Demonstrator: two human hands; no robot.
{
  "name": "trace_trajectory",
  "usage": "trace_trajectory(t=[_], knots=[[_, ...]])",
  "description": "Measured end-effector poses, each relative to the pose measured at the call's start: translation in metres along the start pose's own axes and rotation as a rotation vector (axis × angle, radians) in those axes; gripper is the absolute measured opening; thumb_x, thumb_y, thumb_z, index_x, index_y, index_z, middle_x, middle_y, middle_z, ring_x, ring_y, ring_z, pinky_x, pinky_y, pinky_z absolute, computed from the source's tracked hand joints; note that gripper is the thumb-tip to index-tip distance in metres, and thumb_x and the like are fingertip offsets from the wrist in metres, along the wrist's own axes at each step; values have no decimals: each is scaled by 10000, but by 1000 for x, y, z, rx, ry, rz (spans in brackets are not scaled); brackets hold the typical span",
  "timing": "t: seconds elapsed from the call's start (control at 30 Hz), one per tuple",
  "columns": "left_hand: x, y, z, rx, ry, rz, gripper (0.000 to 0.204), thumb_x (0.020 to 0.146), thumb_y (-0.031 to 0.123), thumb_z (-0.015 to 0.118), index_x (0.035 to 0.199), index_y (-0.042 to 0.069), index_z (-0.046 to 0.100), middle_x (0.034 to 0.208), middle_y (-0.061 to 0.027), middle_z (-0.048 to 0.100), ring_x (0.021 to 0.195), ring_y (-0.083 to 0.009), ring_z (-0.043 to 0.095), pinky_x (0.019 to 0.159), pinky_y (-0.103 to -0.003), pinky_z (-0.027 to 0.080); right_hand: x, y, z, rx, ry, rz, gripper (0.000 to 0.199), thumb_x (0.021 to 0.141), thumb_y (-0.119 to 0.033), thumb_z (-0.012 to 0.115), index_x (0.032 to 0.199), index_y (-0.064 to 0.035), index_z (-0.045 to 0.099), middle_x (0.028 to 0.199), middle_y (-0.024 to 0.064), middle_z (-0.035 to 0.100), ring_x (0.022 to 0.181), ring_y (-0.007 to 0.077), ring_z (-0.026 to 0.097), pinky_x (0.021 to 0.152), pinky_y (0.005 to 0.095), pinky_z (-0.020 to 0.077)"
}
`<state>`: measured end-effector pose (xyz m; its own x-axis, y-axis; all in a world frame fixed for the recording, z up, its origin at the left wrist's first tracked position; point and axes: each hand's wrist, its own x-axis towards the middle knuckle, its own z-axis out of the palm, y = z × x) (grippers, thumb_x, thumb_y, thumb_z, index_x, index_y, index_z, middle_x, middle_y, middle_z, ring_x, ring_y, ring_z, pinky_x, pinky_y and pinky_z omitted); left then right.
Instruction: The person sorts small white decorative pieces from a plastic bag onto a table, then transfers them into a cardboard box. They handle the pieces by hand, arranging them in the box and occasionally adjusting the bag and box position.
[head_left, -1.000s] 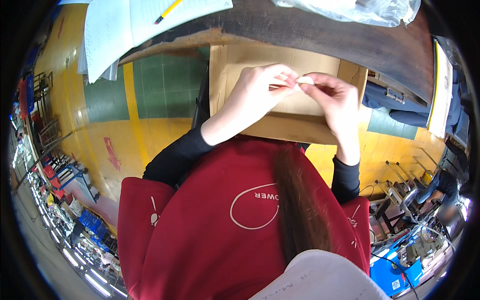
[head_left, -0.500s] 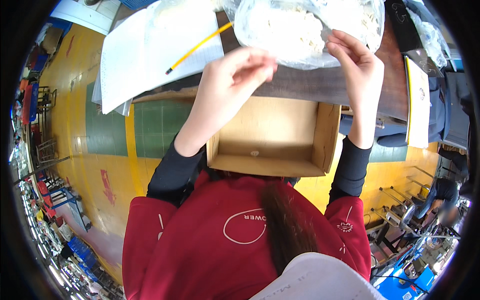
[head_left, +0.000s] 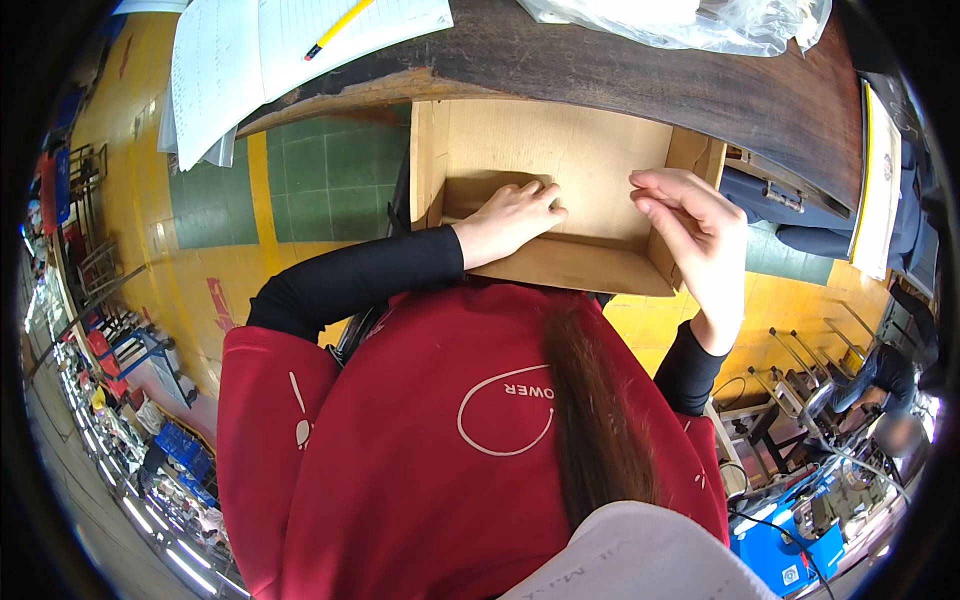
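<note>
A shallow, pale wooden drawer (head_left: pixel 560 140) juts out below the table edge, close to my body. My left hand (head_left: pixel 510 220) reaches down into its near part with bent fingers pressed together. Whatever lies under those fingertips is hidden. Above the drawer's right side hovers my right hand (head_left: pixel 700 220), its fingers curved and the thumb a little apart from them, with nothing visible between. Clear plastic bags (head_left: pixel 690 25) lie on the dark wooden table (head_left: pixel 480 50), cut off at the top of the view.
Ruled paper sheets (head_left: pixel 220 70) with a yellow pencil (head_left: pixel 338 28) overhang the table's left corner. At the right edge hangs a yellow-edged booklet (head_left: pixel 875 180). A person (head_left: pixel 880 380) is at the far right, near metal frames. Yellow and green flooring (head_left: pixel 325 180) shows below.
My left hand has come down from near the bags into the drawer, over the spot where a small white round thing lay. My right hand has drawn back above the drawer. The view has shifted.
</note>
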<state>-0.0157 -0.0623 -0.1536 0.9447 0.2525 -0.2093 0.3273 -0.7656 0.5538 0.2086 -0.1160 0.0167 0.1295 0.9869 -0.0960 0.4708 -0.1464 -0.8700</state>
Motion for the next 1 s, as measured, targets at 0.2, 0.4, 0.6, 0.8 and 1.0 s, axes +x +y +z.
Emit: trace_trajectory(t=[0.2,0.4,0.6,0.8,1.0], knots=[[11,-13,-16,-5,220,-182,332,892,-9,536,1223,12,547,1173,-153,559,1114,-334,603,885,-425,589,-5,4,-6,106,144,-65,149,913,14,716,1058,30,745,997,119,755,891,164,741,792,258,564],[10,-6,-10,55,172,-274,361,830,-70,564,1189,-106,544,1155,-315,615,1079,-437,656,915,-485,575,-5,0,-2,64,171,-90,144,905,10,723,1046,16,751,979,114,756,881,163,733,789,254,561],[5,-8,-3,-85,141,-311,334,861,-27,573,1177,-134,550,1119,-337,611,1063,-451,642,961,-523,529,12,-21,-27,-67,230,-269,178,886,28,718,1057,-7,754,1083,136,740,1041,230,714,903,313,553],[0,-4,6,-14,327,-270,289,904,-23,527,1182,-98,541,1189,-295,494,1103,-458,569,972,-489,518,81,-21,-60,-333,660,-486,247,863,-125,775,1109,-140,787,1470,163,535,1354,340,501,1090,443,431],[-1,-8,8,-32,212,-326,236,959,54,490,1097,-123,566,1093,-325,610,1052,-471,619,958,-514,510,136,-9,-57,-427,443,-351,840,830,-115,818,1555,-86,396,1551,304,326,1413,461,419,1143,481,404]])
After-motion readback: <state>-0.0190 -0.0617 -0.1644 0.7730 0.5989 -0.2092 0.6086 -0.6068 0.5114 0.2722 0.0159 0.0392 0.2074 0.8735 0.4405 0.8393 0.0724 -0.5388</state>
